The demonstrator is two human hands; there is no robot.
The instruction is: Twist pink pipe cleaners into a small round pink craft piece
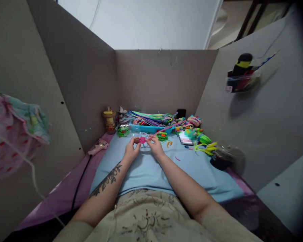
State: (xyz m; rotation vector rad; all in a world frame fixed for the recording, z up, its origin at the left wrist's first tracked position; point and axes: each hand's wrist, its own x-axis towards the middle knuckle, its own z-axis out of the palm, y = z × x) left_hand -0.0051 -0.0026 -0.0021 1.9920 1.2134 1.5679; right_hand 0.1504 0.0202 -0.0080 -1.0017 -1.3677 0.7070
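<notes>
**Because the pinch was narrow, slippage looked possible**

We noted the pink piece (142, 139) between fingertips of the left hand (132, 149) and right hand (155, 147). We judged that the long pink strand (164, 129) could snag and tug it askew. Beyond, the blue tray (155, 129) held coloured strands (151, 117).

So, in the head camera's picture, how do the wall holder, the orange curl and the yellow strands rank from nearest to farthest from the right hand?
From the right hand:
1. Orange curl, just to its right.
2. Yellow strands, farther right.
3. Wall holder, up on the right panel.
</notes>
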